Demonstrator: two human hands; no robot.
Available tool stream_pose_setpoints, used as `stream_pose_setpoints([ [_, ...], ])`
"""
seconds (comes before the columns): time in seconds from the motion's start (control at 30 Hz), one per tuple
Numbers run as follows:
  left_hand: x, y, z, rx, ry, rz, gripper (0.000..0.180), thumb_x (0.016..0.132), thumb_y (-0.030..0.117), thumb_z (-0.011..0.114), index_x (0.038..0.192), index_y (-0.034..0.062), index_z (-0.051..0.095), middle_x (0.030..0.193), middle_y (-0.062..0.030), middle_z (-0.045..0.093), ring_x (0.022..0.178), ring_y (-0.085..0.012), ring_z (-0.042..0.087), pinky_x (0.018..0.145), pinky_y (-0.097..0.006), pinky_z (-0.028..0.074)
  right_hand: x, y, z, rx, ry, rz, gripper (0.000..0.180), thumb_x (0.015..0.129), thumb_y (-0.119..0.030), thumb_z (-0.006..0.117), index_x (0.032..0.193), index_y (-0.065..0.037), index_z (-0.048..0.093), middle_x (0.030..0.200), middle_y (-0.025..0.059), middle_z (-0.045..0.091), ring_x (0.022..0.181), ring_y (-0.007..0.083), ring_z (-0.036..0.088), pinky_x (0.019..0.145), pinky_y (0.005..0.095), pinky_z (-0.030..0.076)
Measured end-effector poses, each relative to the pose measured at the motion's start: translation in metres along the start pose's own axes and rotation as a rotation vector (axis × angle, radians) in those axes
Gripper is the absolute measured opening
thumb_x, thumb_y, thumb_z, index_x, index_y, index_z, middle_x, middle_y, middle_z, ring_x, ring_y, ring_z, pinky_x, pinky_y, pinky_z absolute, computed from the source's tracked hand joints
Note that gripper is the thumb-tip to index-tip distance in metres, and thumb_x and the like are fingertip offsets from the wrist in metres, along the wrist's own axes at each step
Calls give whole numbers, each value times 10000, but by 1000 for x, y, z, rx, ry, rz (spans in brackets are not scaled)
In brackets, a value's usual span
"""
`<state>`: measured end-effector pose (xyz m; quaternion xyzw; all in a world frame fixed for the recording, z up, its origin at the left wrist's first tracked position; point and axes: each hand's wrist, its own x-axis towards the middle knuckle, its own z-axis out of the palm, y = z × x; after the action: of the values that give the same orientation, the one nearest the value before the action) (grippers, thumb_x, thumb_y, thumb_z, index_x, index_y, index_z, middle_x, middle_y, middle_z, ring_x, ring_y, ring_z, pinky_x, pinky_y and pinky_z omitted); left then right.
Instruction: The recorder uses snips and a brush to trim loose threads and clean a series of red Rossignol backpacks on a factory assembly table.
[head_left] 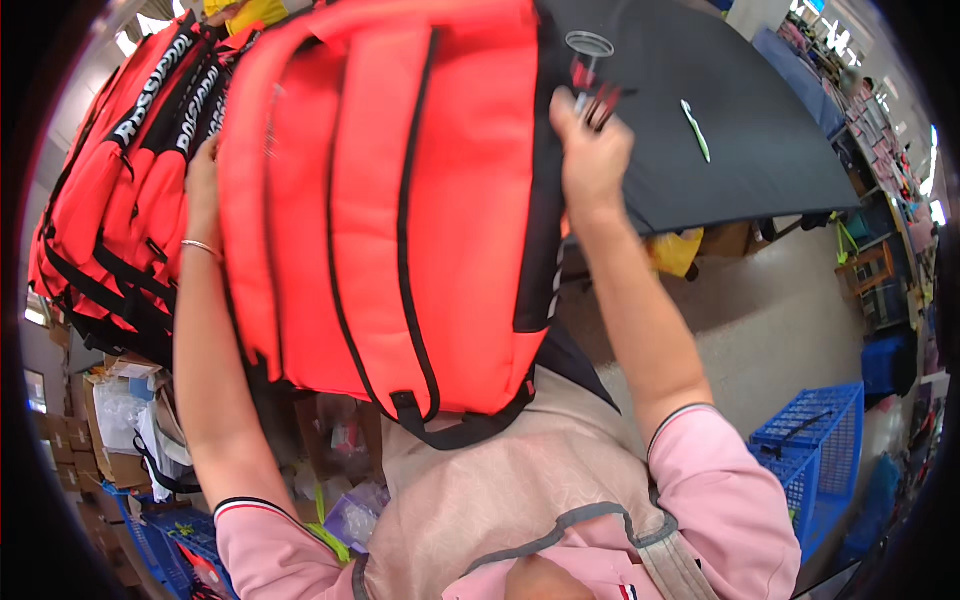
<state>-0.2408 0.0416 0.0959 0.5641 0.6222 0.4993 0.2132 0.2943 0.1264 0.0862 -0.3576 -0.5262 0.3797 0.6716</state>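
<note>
A large orange-red backpack (390,210) with black piping and black straps is held up in front of the person, its padded back panel facing the camera and filling the middle of the view. The left hand (203,170) grips the pack's left edge, fingers tucked behind the fabric — only the back of the hand and a thin bracelet at the wrist show. The right hand (592,150) is closed on the pack's upper right edge, where the black side panel begins; it also seems to pinch a small pair of red-handled snips (598,100), though that spot is too small to be sure of.

Just to the left, touching or nearly touching the held pack, a stack of matching orange-red backpacks (120,200) with black-and-white lettered straps lies piled up. Behind the right hand stretches a black counter (720,90), carrying a clear cup (588,45) near its edge and a slim white-and-green pen-like object (696,130) farther out. Blue plastic crates (815,440) stand on the floor at lower right — cardboard boxes (105,440) and plastic bags crowd the lower left.
</note>
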Motion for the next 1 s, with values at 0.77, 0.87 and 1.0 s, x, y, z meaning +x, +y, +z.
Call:
stream_pose_setpoints([
  [0.77, -38, 48, 352, 555, -366, 360, 781, 836, 205, 744, 1510, 53, 380, 1572, -145, 364, 1479, -371, 269, 1183, -495, 289, 91, 166, -135, -1034, -229, 218, 424, 915, -318, 634, 1248, -56, 644, 1174, 176, 672, 1122, 375, 609, 1031, 549, 404],
  [0.87, -69, 45, 342, 595, -368, 312, 726, 828, 149, 716, 1485, 45, 424, 1548, -154, 399, 1461, -383, 298, 1178, -438, 316, 125, 160, -158, -1232, -199, -56, 332, 931, -315, 565, 1125, -86, 707, 1153, 147, 676, 1143, 357, 586, 1079, 606, 308],
  [1.0, -73, 48, 337, 627, -358, 320, 730, 822, 149, 713, 1483, 39, 423, 1553, -169, 383, 1447, -388, 315, 1181, -446, 313, 188, 157, -217, -1793, 101, 30, 314, 886, -346, 697, 1111, -127, 707, 1078, 117, 693, 995, 349, 665, 821, 452, 553],
])
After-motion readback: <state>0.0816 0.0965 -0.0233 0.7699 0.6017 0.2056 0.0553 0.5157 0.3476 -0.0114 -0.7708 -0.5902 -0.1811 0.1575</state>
